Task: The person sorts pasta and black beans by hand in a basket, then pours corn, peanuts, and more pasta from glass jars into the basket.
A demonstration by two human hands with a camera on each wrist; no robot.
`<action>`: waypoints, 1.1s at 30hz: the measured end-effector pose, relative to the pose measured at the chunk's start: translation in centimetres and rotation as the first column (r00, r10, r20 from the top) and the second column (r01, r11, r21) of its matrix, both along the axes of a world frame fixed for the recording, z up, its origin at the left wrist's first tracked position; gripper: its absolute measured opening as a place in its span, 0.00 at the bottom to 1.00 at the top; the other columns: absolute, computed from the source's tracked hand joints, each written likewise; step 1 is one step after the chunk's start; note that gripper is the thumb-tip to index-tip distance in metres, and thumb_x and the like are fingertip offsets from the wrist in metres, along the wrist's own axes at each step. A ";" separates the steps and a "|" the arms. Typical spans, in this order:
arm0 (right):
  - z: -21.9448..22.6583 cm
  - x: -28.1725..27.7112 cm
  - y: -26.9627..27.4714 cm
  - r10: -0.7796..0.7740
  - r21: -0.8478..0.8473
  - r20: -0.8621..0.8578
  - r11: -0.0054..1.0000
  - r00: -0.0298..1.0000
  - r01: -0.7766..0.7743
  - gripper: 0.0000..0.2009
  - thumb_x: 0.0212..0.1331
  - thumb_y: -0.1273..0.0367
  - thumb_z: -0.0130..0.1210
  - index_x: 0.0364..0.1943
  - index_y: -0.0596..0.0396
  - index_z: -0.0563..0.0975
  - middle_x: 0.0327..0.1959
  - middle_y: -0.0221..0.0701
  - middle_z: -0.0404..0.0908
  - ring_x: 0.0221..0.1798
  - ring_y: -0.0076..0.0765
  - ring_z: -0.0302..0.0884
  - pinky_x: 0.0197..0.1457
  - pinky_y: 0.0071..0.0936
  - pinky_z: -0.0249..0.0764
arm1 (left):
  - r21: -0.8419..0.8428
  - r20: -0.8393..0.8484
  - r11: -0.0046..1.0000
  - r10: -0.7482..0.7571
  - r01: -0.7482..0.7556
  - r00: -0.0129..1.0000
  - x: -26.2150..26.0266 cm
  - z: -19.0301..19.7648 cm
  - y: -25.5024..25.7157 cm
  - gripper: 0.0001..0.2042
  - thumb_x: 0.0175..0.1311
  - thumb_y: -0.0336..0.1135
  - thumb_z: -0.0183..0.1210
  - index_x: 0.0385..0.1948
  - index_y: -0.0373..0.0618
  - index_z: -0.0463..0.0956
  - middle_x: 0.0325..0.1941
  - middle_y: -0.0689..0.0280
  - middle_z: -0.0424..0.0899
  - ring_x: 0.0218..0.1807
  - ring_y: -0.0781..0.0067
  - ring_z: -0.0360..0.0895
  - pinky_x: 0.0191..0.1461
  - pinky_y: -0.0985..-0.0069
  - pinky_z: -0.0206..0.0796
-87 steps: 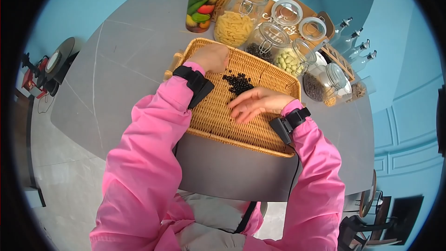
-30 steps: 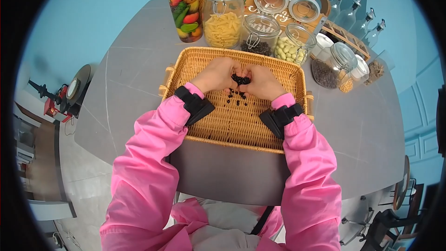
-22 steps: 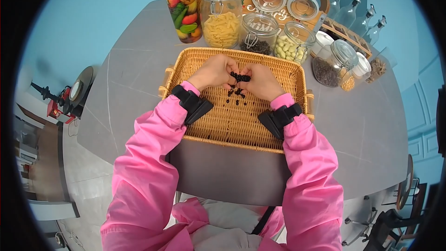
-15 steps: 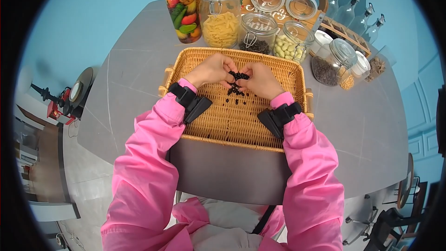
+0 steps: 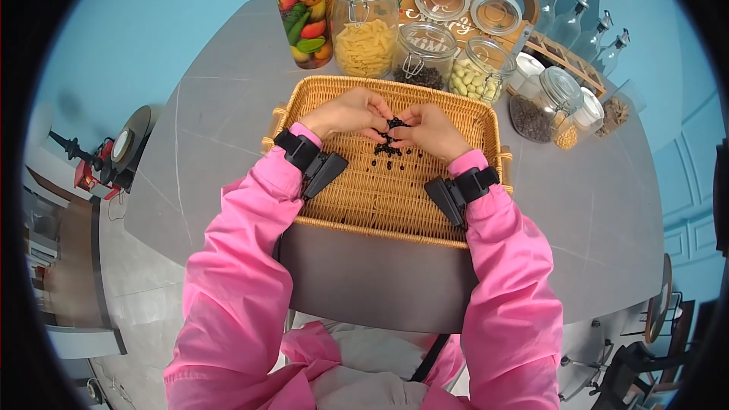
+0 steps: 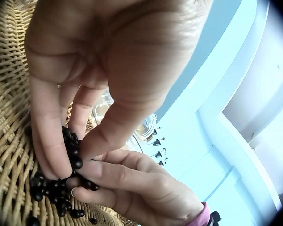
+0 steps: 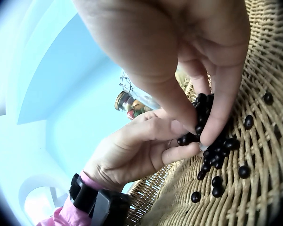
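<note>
Small glossy black beans (image 5: 389, 149) lie in a loose heap in the back half of a wicker basket (image 5: 364, 201), with a few strays around it. My left hand (image 5: 349, 115) pinches some from the left; in the left wrist view beans (image 6: 72, 149) show between its thumb and curled fingers. From the right, my right hand (image 5: 434, 135) pinches others, and in the right wrist view dark beans (image 7: 203, 110) sit between thumb and fingers. The fingertips of both hands meet over the heap, partly hiding it.
Behind the basket stand a vegetable jar (image 5: 305, 23), a pasta jar (image 5: 364, 49), a jar of dark pieces (image 5: 420, 74) and a pale green bean jar (image 5: 472, 80). More jars (image 5: 535, 118) and stoppered bottles (image 5: 566, 28) are at the right on the grey table (image 5: 205, 137).
My hands, apart at first, have come together above the beans. Over the last second the clump between them looks smaller and my fingers have shifted slightly; the beans below have spread a little.
</note>
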State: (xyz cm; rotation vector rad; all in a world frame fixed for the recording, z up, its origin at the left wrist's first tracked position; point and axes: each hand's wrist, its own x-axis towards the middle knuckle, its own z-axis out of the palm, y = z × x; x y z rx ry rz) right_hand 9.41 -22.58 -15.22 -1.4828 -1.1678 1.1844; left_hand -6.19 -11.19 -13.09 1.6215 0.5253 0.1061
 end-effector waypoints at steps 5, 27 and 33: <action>0.2 0.0 -0.1 -0.004 -0.006 -0.030 1.000 1.000 0.004 0.09 0.54 0.78 0.57 0.37 0.72 0.73 0.35 0.40 0.78 0.37 0.34 0.81 0.41 0.22 0.82 | -0.005 -0.023 1.000 -0.026 0.026 0.999 -0.2 0.8 -0.4 0.10 0.52 0.21 0.60 0.37 0.32 0.75 0.34 0.64 0.81 0.38 0.78 0.79 0.42 0.84 0.74; 1.3 0.6 -0.7 -0.062 -0.106 -0.467 0.994 0.882 0.014 0.09 0.58 0.78 0.52 0.41 0.71 0.74 0.41 0.41 0.78 0.45 0.35 0.79 0.51 0.23 0.78 | -0.145 -0.026 0.987 0.058 -0.061 0.998 -0.3 0.5 0.2 0.09 0.56 0.20 0.58 0.39 0.31 0.76 0.37 0.57 0.82 0.38 0.69 0.82 0.47 0.78 0.77; 1.4 1.0 -0.9 -0.052 -0.117 -0.499 0.993 0.865 -0.008 0.08 0.59 0.76 0.53 0.40 0.68 0.75 0.39 0.37 0.78 0.39 0.27 0.77 0.44 0.17 0.77 | -0.290 0.044 0.956 0.052 -0.037 0.998 -0.6 0.4 0.7 0.08 0.58 0.20 0.55 0.40 0.31 0.75 0.40 0.56 0.81 0.41 0.67 0.81 0.50 0.77 0.76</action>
